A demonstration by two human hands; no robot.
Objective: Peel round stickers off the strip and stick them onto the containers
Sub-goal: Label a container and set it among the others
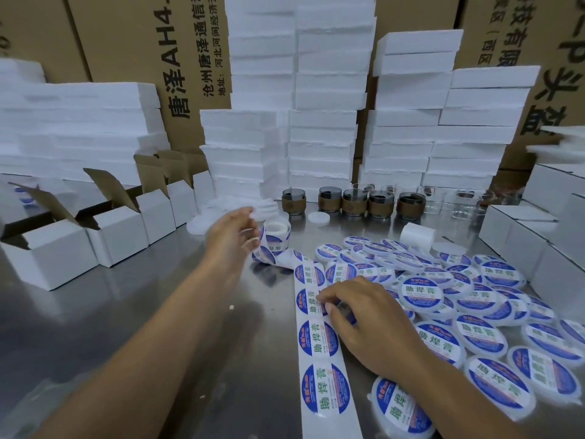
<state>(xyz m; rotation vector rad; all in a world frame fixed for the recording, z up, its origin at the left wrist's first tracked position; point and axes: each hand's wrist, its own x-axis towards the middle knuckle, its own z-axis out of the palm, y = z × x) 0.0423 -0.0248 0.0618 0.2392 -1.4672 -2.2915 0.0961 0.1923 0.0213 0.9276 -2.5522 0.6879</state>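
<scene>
Head view, one entry. Table [152, 327]: brushed steel, carrying all items below. Strip [321, 346]: white backing with round blue-and-white stickers, lying flat down the centre of the table and running up to a roll [278, 233] standing on end near the left hand. Right hand [364, 318]: resting palm-down on the strip's right edge, fingers curled, thumb and forefinger tips pinching the rim of one sticker [307, 301], which lay mostly flat on the backing. Left hand [229, 236]: raised just beside the roll, fingers spread and lightly bent, blurred, holding nothing that could be made out. Containers [421, 291]: shallow round white tubs, already labelled, heaped and overlapping across the right half of the table, a few lying against the right forearm. Plain white discs [202, 224]: small pile beyond the left hand; whether these were lids or tubs could not be told. Cartons [50, 253]: white, flaps open, in a row along the left side. Cups [354, 201]: dark glass with brown sleeves, lined up at the back, clear glasses [462, 202] just to their right. Foam blocks [323, 137]: white, stacked high behind the cups. Cardboard boxes [136, 42]: brown, printed, forming the rear wall.
</scene>
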